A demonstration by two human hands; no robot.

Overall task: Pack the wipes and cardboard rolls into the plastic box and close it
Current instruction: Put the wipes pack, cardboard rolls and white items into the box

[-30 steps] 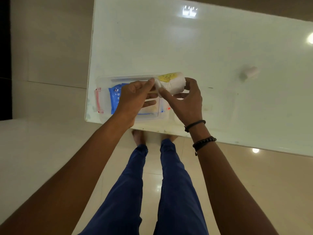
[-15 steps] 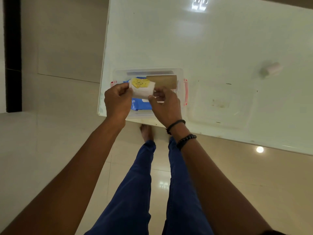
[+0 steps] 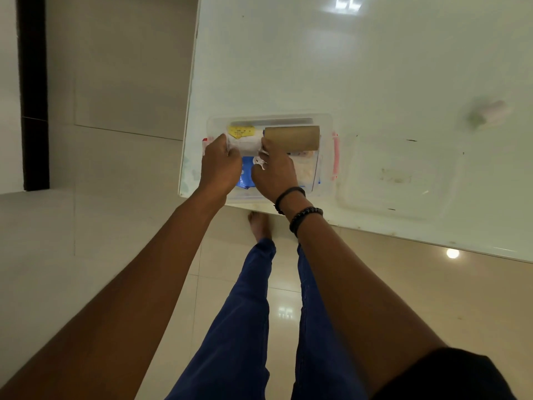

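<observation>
Clear, thin-walled plastic forms the plastic box (image 3: 325,180), a rounded rectangle with pink latches (image 3: 335,155) at its short ends; the glossy white table (image 3: 346,67) that carries it stretches away behind and to the right of it. Inside the box, along its far wall, lies a plain brown cardboard roll (image 3: 292,138), a smooth matte tube on its side. End to end with it, over the left half of the box, is a white roll (image 3: 245,144) in soft-looking paper with a yellow label on top. Whether this roll rests in the box or is held just above its contents I cannot tell. Lower in the box lies a glossy blue wipes pack (image 3: 246,173), mostly hidden by the hands. The left hand (image 3: 220,166) sits palm down over the box's left end, its fingers (image 3: 223,140) curled tightly round the left end of the white roll. The right hand (image 3: 274,174) is over the middle of the box, its fingers (image 3: 266,145) bent and pinching the roll's right end where it meets the brown tube. Both forearms reach forward over the box's near side, and the right wrist wears two dark bracelets (image 3: 305,216). Just right of the box a clear lid (image 3: 398,180) lies flat, and well beyond it is a small pale cylinder (image 3: 490,112), too blurred to identify.
</observation>
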